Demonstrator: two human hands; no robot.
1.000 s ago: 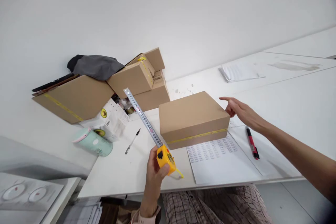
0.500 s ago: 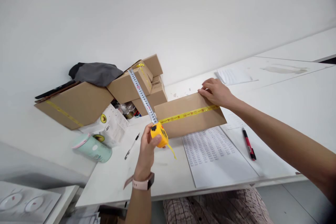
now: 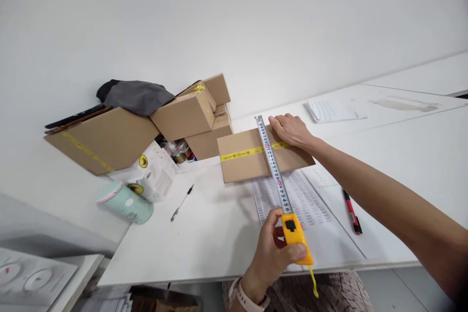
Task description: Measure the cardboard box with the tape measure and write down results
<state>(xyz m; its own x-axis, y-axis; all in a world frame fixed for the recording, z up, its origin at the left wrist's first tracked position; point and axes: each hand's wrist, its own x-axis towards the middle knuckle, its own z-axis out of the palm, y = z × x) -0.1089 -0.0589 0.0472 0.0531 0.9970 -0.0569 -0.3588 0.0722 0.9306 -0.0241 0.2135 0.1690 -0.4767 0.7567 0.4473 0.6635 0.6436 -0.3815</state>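
Observation:
Near the front edge of the desk, my left hand is closed around a yellow tape measure. Its metal blade is pulled out and runs away from me across a cardboard box with yellow printed tape; the blade's tip reaches past the box's far edge. My right hand grips that box at its upper right edge, fingers curled over it, close to the blade. Under the box and blade lies a printed sheet with columns of text, partly covered.
At the left stand stacked cardboard boxes with a grey cloth on top, a white avocado-print box and a mint green cylindrical case. A thin pen and a red-black pen lie on the desk. Papers rest by the wall.
My left hand has moved right and toward me, bringing the tape measure's blade from beside the box's left end to across it. My right hand has shifted slightly on the box edge.

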